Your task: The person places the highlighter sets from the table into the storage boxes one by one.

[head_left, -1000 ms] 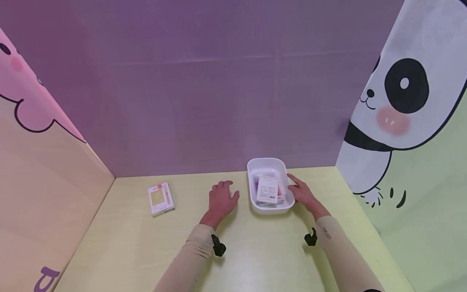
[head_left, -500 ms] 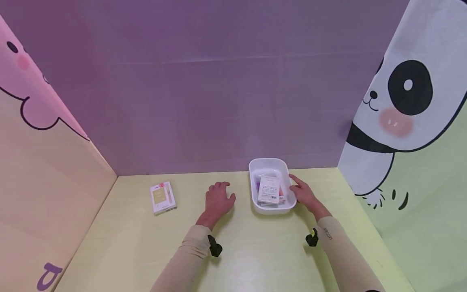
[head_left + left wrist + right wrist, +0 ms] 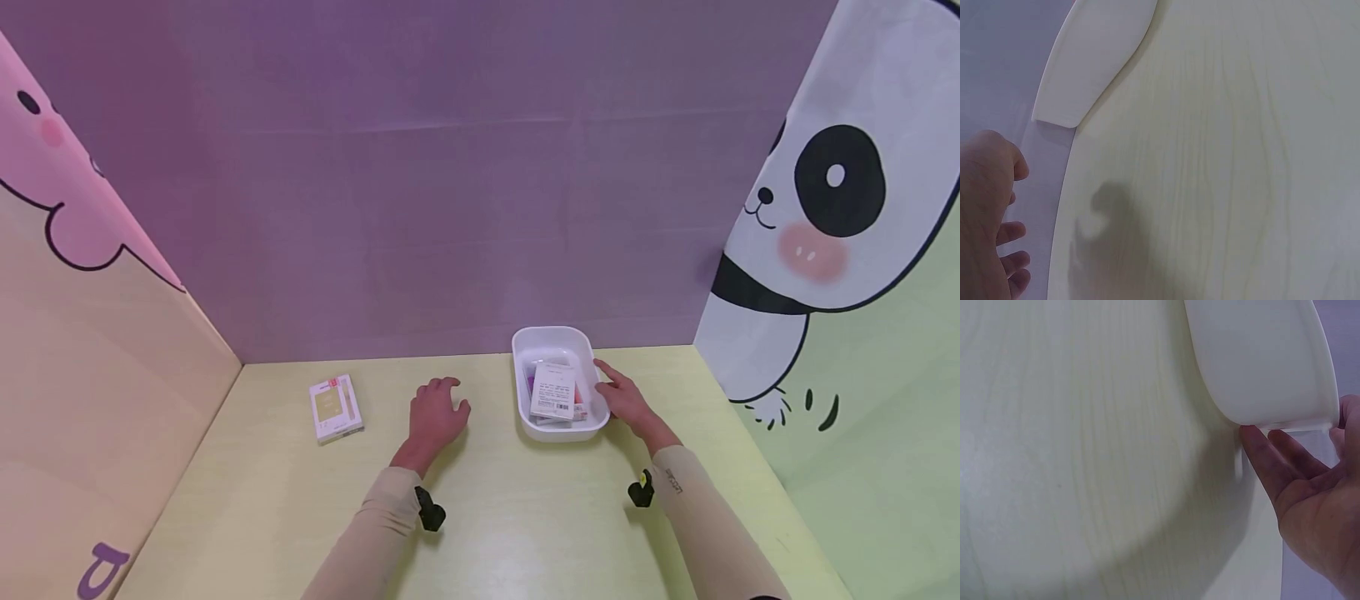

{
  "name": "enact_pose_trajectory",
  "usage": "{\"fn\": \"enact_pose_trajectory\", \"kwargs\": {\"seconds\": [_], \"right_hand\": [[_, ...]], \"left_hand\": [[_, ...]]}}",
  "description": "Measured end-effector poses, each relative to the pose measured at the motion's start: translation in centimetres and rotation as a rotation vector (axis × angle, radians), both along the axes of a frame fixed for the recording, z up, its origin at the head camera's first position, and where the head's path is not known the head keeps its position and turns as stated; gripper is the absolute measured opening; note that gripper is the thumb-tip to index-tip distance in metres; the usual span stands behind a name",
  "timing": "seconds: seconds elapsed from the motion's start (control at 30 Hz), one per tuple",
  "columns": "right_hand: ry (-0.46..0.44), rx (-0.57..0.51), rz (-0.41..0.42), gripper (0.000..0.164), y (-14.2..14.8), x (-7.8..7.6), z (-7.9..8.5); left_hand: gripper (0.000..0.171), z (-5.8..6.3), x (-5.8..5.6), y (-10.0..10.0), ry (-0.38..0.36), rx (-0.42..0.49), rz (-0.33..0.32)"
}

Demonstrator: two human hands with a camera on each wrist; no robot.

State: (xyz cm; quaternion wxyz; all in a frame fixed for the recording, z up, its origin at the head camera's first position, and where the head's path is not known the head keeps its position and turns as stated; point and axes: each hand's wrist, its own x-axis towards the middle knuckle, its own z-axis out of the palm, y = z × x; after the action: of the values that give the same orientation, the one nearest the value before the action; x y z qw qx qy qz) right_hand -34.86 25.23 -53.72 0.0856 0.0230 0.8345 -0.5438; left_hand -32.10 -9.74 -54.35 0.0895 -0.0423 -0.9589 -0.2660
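A white plastic tub (image 3: 555, 335) stands near the back of the table. Inside it lie several small packs, the uppermost a white printed box (image 3: 553, 390). My right hand (image 3: 628, 404) holds the tub's right side, with the thumb at the rim. In the right wrist view, fingers (image 3: 1266, 456) touch the tub's outer wall (image 3: 1260, 362). My left hand (image 3: 435, 417) is over the table, left of the tub, its fingers loosely bent and nothing in them. Farther left lies another flat white box (image 3: 336, 408) with a gold panel.
The pale wooden table (image 3: 525, 517) meets a purple back wall (image 3: 450, 208). Side panels flank it, with a panda picture (image 3: 836, 200) on the right and a pink cartoon figure (image 3: 67, 200) on the left.
My left hand has moved left, away from the tub and toward the gold-panelled box. My right hand stays at the tub, and the packs in it look unmoved.
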Motion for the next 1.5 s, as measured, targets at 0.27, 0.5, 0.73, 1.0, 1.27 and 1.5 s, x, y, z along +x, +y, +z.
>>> {"fn": "enact_pose_trajectory", "kwargs": {"seconds": [0.27, 0.5, 0.73, 1.0, 1.27, 1.5], "right_hand": [[-0.01, -0.005, 0.013, 0.056, 0.1, 0.0, -0.1], [-0.029, -0.008, 0.042, 0.056, 0.0, -0.3, -0.3], [-0.014, 0.004, 0.034, 0.055, 0.0, -0.3, -0.3], [0.002, 0.03, 0.044, 0.055, -0.3, -0.4, -0.2], [0.016, 0.038, 0.037, 0.054, -0.4, -0.3, -0.1], [0.021, 0.033, 0.036, 0.054, -0.5, -0.4, -0.2]], "left_hand": [[0.039, -0.3, 0.0, -1.2, 0.022, 0.011, 0.002], [0.037, -0.7, 0.3, -2.5, 0.027, 0.034, 0.025], [0.036, -0.9, 0.4, -3.5, 0.05, 0.032, 0.021], [0.037, -0.7, 0.6, -4.9, 0.036, 0.032, 0.045], [0.039, -1.0, 0.7, -6.3, 0.039, 0.017, 0.074], [0.04, -1.6, 0.5, -7.8, 0.036, 0.002, 0.097]]}}
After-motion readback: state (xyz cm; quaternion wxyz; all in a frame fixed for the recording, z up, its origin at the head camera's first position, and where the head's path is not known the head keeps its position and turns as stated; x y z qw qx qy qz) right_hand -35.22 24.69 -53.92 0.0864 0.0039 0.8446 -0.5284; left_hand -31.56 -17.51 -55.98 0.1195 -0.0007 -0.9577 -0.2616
